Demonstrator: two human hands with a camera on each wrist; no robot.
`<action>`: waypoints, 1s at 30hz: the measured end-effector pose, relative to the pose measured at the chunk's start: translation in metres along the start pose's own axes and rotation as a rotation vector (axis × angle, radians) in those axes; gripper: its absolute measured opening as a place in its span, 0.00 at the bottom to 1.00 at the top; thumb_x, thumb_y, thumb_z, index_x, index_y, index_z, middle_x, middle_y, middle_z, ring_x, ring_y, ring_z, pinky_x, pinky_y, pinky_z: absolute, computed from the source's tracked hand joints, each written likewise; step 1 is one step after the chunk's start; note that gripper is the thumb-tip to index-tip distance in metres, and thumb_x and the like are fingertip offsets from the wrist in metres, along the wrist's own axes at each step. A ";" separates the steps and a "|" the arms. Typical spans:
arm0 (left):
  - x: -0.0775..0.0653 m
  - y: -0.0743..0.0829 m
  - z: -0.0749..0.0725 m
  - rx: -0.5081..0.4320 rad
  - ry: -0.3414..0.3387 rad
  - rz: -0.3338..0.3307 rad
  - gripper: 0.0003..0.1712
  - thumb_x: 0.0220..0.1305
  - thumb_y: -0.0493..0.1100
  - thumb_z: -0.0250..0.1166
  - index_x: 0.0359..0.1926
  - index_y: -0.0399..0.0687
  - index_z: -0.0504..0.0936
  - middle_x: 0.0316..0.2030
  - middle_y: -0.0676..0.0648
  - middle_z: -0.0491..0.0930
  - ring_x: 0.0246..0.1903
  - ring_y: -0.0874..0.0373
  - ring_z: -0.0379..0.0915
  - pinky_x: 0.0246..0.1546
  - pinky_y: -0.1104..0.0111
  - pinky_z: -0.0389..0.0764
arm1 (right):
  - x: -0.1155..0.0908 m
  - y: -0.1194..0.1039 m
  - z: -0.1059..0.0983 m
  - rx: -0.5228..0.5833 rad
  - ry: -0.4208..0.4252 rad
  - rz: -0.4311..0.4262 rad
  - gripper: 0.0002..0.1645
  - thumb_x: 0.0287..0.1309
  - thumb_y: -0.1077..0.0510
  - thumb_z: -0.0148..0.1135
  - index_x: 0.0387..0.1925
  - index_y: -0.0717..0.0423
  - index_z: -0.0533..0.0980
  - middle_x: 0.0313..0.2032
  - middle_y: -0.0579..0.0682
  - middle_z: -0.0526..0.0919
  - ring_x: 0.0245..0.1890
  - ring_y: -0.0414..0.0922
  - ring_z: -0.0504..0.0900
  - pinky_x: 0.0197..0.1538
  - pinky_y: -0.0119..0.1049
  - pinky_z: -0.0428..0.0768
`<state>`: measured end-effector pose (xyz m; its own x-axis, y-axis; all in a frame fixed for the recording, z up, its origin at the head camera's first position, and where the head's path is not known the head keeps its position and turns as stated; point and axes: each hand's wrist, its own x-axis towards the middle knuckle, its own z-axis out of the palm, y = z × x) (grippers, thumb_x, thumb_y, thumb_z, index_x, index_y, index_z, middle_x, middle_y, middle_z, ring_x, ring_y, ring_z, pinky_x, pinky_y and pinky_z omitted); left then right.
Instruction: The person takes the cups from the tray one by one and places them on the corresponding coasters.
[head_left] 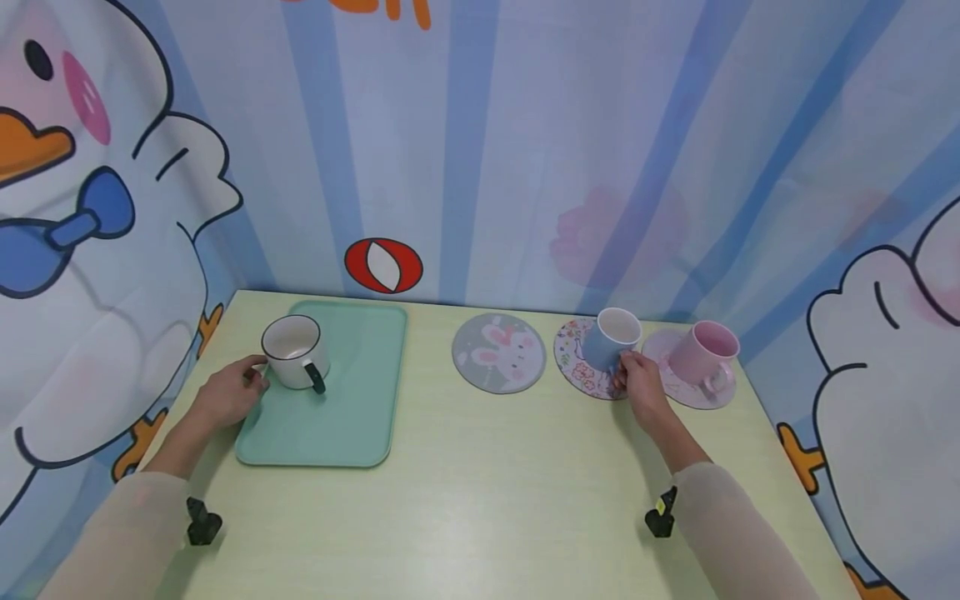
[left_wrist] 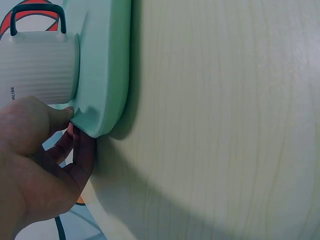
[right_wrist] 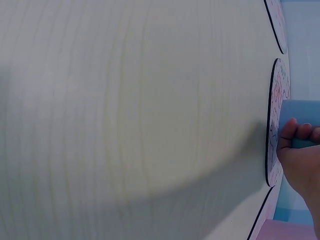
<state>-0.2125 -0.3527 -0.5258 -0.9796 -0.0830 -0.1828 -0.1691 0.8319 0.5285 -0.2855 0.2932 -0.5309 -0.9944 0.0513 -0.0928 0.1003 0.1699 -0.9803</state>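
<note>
My left hand (head_left: 228,393) pinches the left rim of the mint green tray (head_left: 348,425), thumb on top and fingers below the edge, as the left wrist view shows. On that tray stands a white mug (head_left: 294,358) with a dark rim and dark handle, upright beside the hand. At the right, my right hand (head_left: 642,385) holds a light blue mug (head_left: 602,343) by its handle side. That mug is upright over a round floral coaster (head_left: 587,382); in the right wrist view the curled fingers (right_wrist: 289,131) cover much of the handle.
Right of the right hand, a pink mug (head_left: 701,350) stands on a pink round coaster (head_left: 708,402). A grey bunny coaster (head_left: 480,367) lies between the tray and the floral coaster. A striped cartoon curtain (head_left: 510,167) rises behind the pale wooden table (head_left: 480,500).
</note>
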 end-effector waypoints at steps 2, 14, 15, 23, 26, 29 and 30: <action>0.000 0.000 -0.001 -0.001 -0.001 -0.006 0.28 0.80 0.40 0.53 0.74 0.29 0.64 0.55 0.26 0.74 0.46 0.37 0.73 0.47 0.44 0.74 | 0.000 0.000 0.000 0.009 -0.007 0.011 0.22 0.87 0.53 0.38 0.34 0.62 0.63 0.28 0.51 0.64 0.32 0.47 0.69 0.41 0.38 0.72; 0.002 -0.002 0.002 -0.003 0.009 -0.007 0.28 0.80 0.40 0.53 0.74 0.30 0.64 0.56 0.27 0.75 0.46 0.37 0.73 0.49 0.43 0.73 | -0.004 -0.009 -0.005 0.067 -0.022 0.116 0.23 0.87 0.50 0.41 0.49 0.70 0.69 0.37 0.50 0.74 0.40 0.44 0.75 0.49 0.34 0.78; 0.002 -0.001 0.002 -0.005 0.006 -0.012 0.29 0.80 0.40 0.53 0.74 0.30 0.64 0.56 0.27 0.74 0.46 0.37 0.72 0.49 0.43 0.73 | -0.004 -0.009 -0.005 0.069 -0.019 0.123 0.24 0.87 0.50 0.41 0.50 0.70 0.69 0.37 0.50 0.75 0.41 0.43 0.76 0.50 0.34 0.79; 0.001 -0.001 0.002 -0.003 0.003 -0.005 0.29 0.80 0.40 0.53 0.74 0.31 0.64 0.57 0.26 0.74 0.47 0.37 0.72 0.48 0.44 0.73 | -0.004 -0.012 -0.012 0.078 -0.068 0.110 0.22 0.85 0.55 0.45 0.56 0.75 0.70 0.41 0.53 0.80 0.42 0.45 0.81 0.54 0.37 0.83; 0.001 -0.002 0.002 -0.001 0.005 0.002 0.29 0.80 0.40 0.53 0.74 0.30 0.64 0.56 0.26 0.74 0.46 0.37 0.72 0.48 0.44 0.73 | -0.006 -0.013 -0.014 0.053 -0.059 0.103 0.22 0.84 0.54 0.50 0.56 0.74 0.71 0.43 0.54 0.82 0.44 0.45 0.83 0.55 0.38 0.83; 0.001 -0.004 0.002 0.000 0.006 0.005 0.29 0.80 0.40 0.54 0.74 0.30 0.64 0.56 0.26 0.75 0.46 0.37 0.72 0.48 0.44 0.73 | -0.007 -0.014 -0.016 -0.004 -0.024 0.116 0.23 0.82 0.51 0.55 0.55 0.71 0.72 0.46 0.55 0.82 0.48 0.45 0.83 0.55 0.36 0.83; 0.001 -0.004 0.002 0.000 0.006 0.001 0.29 0.80 0.40 0.54 0.74 0.30 0.64 0.56 0.26 0.75 0.46 0.37 0.72 0.48 0.43 0.73 | -0.007 -0.014 -0.017 -0.022 -0.012 0.117 0.24 0.81 0.50 0.56 0.55 0.70 0.72 0.47 0.55 0.82 0.49 0.45 0.82 0.55 0.36 0.83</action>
<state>-0.2130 -0.3548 -0.5299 -0.9805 -0.0851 -0.1774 -0.1679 0.8322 0.5285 -0.2793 0.3077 -0.5138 -0.9761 0.0605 -0.2089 0.2166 0.1852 -0.9585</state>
